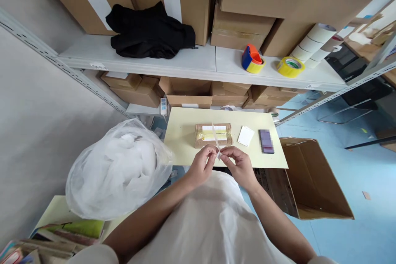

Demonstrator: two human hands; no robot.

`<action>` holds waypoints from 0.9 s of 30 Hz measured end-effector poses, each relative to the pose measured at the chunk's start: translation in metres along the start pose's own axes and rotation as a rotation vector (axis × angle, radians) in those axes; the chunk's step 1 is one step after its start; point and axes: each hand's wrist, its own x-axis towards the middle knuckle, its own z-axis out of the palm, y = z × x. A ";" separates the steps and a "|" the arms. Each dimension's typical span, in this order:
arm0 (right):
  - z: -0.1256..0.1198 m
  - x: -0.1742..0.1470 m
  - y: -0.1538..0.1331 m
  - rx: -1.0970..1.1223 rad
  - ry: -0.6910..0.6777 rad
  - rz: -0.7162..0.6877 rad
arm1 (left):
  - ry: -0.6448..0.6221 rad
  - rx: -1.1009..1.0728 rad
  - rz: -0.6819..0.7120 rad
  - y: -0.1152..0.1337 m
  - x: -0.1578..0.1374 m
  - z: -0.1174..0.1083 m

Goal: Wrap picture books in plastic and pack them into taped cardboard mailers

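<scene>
My left hand (203, 165) and my right hand (240, 166) meet at the table's front edge, thumbs and fingertips pinched. Between them is a narrow whitish strip (215, 137), whose far end reaches up over a small cardboard box (198, 142). Whether the strip touches the box I cannot tell. Clear yellowish tape wraps the box, and a white label shows on its top. Right of the box lies a white card (246, 135), with a dark phone-like rectangle (266, 141), blurred out, beside it.
The pale yellow table (179, 123) stands before a shelf (204, 62). On the shelf are a black garment (148, 33), a tape dispenser (253, 58), a yellow tape roll (290, 67) and cartons. A bag of white packing material (120, 169) is at left, an open carton (318, 181) at right.
</scene>
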 end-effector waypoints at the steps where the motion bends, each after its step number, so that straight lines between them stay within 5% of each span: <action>1: -0.001 0.000 0.001 0.027 -0.008 0.026 | 0.000 -0.004 -0.022 -0.001 0.000 -0.002; 17: -0.042 0.019 0.038 0.105 0.209 0.326 | 0.121 0.267 -0.296 -0.028 0.062 -0.076; 27: -0.074 0.024 0.078 0.068 0.574 0.418 | 0.279 0.501 -0.355 -0.098 0.179 -0.141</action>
